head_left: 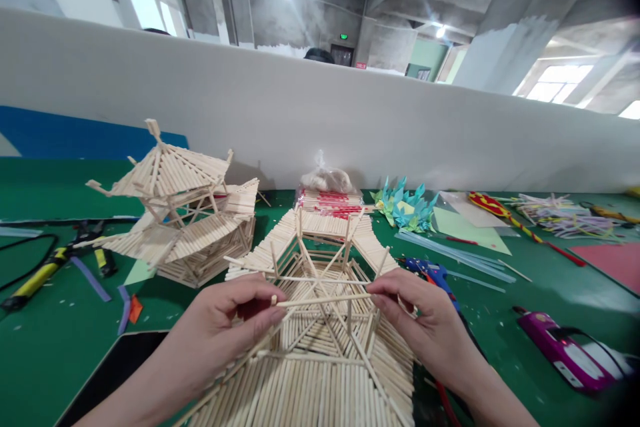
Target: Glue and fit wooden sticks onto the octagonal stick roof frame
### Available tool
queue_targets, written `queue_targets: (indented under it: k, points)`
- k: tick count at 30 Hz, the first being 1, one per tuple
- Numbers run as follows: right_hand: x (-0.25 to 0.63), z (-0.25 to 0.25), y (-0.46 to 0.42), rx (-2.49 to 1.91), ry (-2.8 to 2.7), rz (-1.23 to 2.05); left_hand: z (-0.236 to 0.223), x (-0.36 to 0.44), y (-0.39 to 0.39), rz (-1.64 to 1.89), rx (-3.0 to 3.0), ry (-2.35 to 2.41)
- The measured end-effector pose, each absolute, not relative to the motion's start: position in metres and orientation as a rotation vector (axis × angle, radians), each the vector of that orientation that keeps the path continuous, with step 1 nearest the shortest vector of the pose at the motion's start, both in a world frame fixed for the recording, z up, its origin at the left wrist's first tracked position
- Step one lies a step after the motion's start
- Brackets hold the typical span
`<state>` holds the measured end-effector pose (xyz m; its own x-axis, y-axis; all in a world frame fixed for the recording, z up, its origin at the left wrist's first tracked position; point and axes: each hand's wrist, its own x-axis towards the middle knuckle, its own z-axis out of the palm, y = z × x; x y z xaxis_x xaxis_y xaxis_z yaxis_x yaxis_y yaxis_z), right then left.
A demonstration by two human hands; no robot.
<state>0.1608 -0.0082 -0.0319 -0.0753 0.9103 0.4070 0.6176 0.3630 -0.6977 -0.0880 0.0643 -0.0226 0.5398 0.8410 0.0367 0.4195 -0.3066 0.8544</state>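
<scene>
A thin wooden stick spans the gap between my two hands, above the open middle of a model built of wooden sticks. Its left end is pinched by the thumb and forefinger of my left hand. My right hand pinches the other end the same way. The model's sloped sections of side-by-side sticks surround an open frame with short upright posts and crossing sticks. Just behind the held stick lies another long stick. A two-tiered stick pavilion stands at left.
Pliers and a yellow-handled cutter lie at left. Red-tipped sticks and a turquoise paper flower stand behind the model. At right are a blue glue gun, clear glue sticks and a purple device. A white partition closes the back.
</scene>
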Motion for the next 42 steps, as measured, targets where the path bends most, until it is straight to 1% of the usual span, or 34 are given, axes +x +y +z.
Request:
queue_targets:
  k: [11, 27, 42]
  points:
    - [0.161, -0.033, -0.006, -1.329, -1.774, 0.467, -0.026, -0.087, 0.067, 0.587, 1.889, 1.051]
    - [0.150, -0.031, 0.003, -1.302, -1.880, 0.342, -0.031, -0.089, 0.067, 0.605, 1.872, 1.033]
    - [0.148, -0.029, 0.003, -1.328, -1.887, 0.349, -0.027, -0.087, 0.066, 0.572, 1.865, 1.041]
